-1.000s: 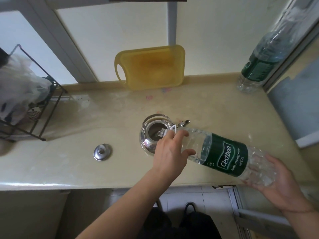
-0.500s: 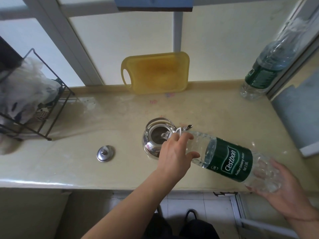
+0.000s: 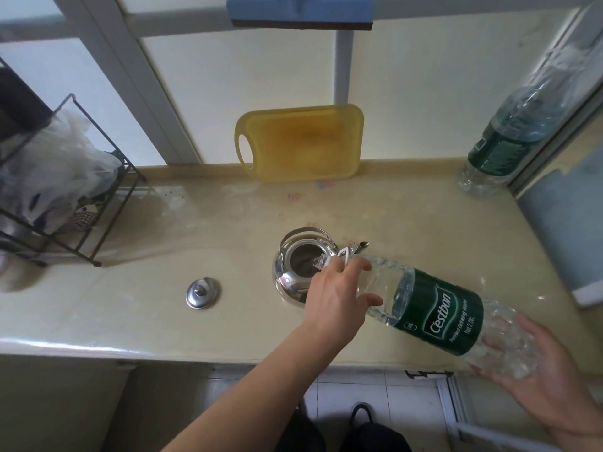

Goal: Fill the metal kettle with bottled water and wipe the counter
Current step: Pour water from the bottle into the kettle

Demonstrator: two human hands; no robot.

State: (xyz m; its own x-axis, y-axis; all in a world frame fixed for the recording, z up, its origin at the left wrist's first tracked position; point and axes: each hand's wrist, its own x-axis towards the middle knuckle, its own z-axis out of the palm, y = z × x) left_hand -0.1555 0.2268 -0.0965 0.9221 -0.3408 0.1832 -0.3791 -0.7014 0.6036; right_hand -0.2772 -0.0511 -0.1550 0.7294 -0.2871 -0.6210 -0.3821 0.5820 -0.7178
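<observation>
Pouring position: the water bottle (image 3: 434,308) is tipped nearly horizontal above the counter (image 3: 130,305), neck toward the metal kettle (image 3: 301,265), base toward the counter's front edge on the right.

Left hand (image 3: 336,298): fingers curled over the bottle's neck and shoulder, thumb (image 3: 370,300) on the near side, closed around the clear plastic just short of the mouth. The bottle mouth sits directly above the kettle's open top; whether it touches the rim cannot be determined.

Right hand (image 3: 535,370): palm up, fingers spread and cupped beneath the bottle's base, supporting it from below (a cradle rather than a closed grasp).

Bottle: clear plastic with a dark green label. Water lies along its lower side.

Kettle: upright near the centre of the counter, lid off, handle folded back toward the window, spout pointing right.

Kettle lid (image 3: 202,292): flat on the counter, knob up, left of the kettle and apart from it.

Other items:
- Yellow cutting board (image 3: 303,141), leaning against the window at the back of the counter.
- Second bottle (image 3: 509,138), green label, standing at the back right corner.
- Black wire rack (image 3: 81,197) at the left end, holding plastic bags.
- Blue cloth (image 3: 300,9), draped over the window frame above.
</observation>
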